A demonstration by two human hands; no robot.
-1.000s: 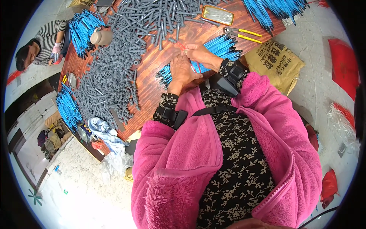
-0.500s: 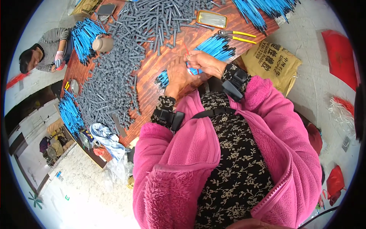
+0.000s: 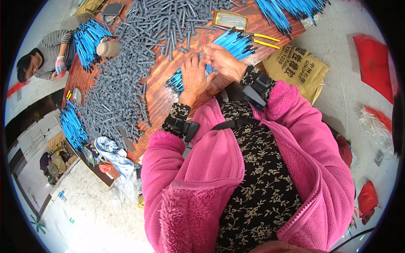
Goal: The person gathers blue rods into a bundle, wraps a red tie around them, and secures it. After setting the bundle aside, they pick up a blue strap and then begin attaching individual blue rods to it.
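Note:
A bundle of thin blue rods with black ends (image 3: 233, 44) lies across the near part of the wooden table. My left hand (image 3: 195, 78) rests on its left portion, fingers stretched out over the rods and thumb spread to the right. Beside it, my right hand (image 3: 224, 62) is closed, with thumb and fingers pinching a thin red tie (image 3: 204, 41) whose end sticks up past the fingertips. Where the tie runs around the rods is hidden by my hands.
Grey ribbed plugs (image 3: 114, 90) are heaped over the table's left and far parts. Yellow-handled pliers (image 3: 265, 40) lie by the bundle, near a tray of thin pins (image 3: 230, 20). More blue rods (image 3: 89, 42) lie near a brown jar (image 3: 108, 47). A co-worker (image 3: 50, 52) is at far left.
My hands have shifted a little; the left hand's fingers and thumb have spread wider over the rods. My right hand still pinches the red tie. The whole view has shifted slightly.

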